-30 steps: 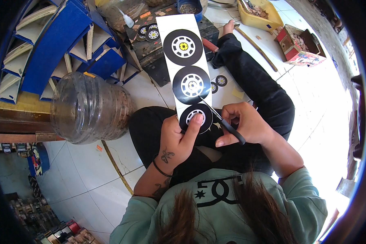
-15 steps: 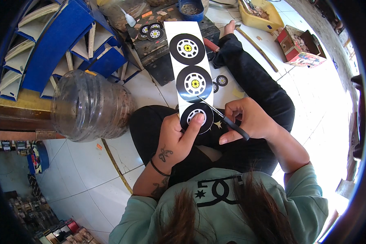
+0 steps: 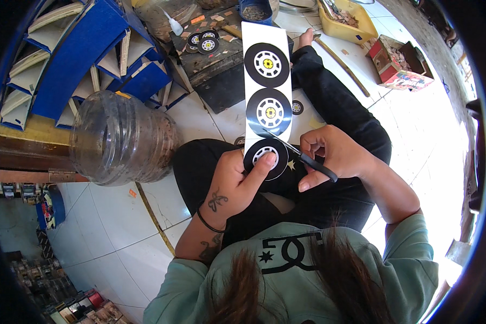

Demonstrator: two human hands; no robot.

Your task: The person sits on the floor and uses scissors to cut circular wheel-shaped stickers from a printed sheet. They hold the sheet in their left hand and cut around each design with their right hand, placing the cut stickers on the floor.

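Wheel strip (image 3: 267, 81) in left hand (image 3: 235, 186) (upright)

Clear plastic jar (image 3: 121, 137), blue wooden frames (image 3: 86, 48), yellow tray (image 3: 351, 21), red box (image 3: 402, 67)

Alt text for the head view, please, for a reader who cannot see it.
Seen from above, a seated person's left hand holds a white paper strip printed with three black wheels, while the right hand works scissors around the lowest wheel. A clear plastic jar lies on the tiled floor beside blue wooden frames.

Head view, steeply downward (close)
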